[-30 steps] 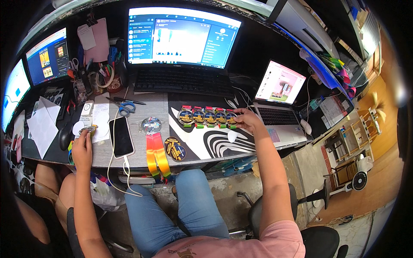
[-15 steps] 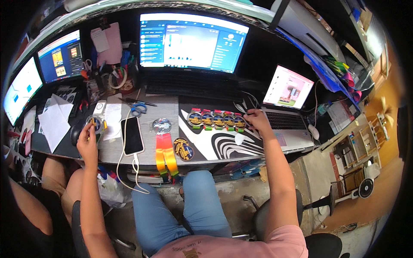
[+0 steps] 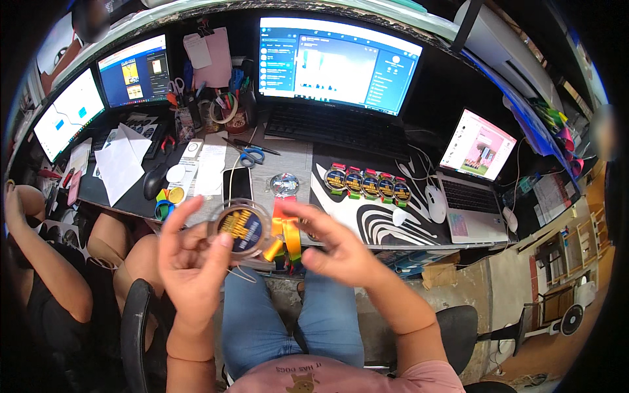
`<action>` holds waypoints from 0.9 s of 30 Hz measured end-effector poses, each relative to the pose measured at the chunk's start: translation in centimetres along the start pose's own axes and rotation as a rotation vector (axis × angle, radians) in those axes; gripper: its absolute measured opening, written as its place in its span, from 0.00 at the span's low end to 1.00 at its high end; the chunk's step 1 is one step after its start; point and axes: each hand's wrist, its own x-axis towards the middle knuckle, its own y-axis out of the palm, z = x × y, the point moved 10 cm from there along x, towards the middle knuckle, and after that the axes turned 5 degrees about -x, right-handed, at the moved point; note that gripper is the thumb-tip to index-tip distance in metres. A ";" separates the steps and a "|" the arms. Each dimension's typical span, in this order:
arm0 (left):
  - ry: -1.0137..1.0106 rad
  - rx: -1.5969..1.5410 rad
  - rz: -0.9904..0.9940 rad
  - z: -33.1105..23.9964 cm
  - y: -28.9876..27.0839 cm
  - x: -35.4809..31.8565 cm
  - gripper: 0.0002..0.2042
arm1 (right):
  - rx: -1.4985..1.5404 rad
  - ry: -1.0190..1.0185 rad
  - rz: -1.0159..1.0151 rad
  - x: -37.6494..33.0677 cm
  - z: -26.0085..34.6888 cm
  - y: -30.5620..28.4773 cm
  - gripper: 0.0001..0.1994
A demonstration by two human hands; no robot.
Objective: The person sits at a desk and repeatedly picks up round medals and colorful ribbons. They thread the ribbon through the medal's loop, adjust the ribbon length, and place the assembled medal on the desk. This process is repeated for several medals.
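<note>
My left hand (image 3: 195, 259) pinches a round medal (image 3: 244, 229) by its rim, above the desk's front edge. Its face is dark blue with gold lettering, and a short rolled yellow ribbon (image 3: 275, 249) hangs at its side. My right hand (image 3: 337, 245) is just right of it, slightly blurred, fingers apart and nothing in them. Behind the hands lies a silver medal (image 3: 284, 185), its red and yellow ribbon (image 3: 292, 239) draping over the edge. Several matching blue-faced medals (image 3: 369, 185) stand in a row on the black-and-white mat (image 3: 393, 226). My right hand mostly covers the round stickers.
A phone (image 3: 237, 185) with a cable lies behind my left hand; blue-handled scissors (image 3: 250, 157) are beyond it. Further right are a white mouse (image 3: 435, 203) and a laptop (image 3: 475, 203). A keyboard (image 3: 334, 131) sits below the large monitor. Someone's arm (image 3: 56, 275) is at the left.
My left hand has carried the blue-faced medal from the left of the desk to the middle. The right hand has left the row of medals and come beside it. The view has shifted.
</note>
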 end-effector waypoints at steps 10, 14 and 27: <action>0.000 -0.169 -0.105 -0.9 -10.2 -2.9 0.30 | -0.046 0.443 0.476 -5.8 0.8 5.0 0.11; 0.138 -0.282 -0.162 -3.3 -22.6 -4.5 0.32 | -0.252 0.350 0.424 -8.1 4.5 1.7 0.10; -0.684 -0.674 1.500 12.1 5.9 -20.5 0.21 | -0.583 0.226 0.815 -9.3 3.7 6.2 0.12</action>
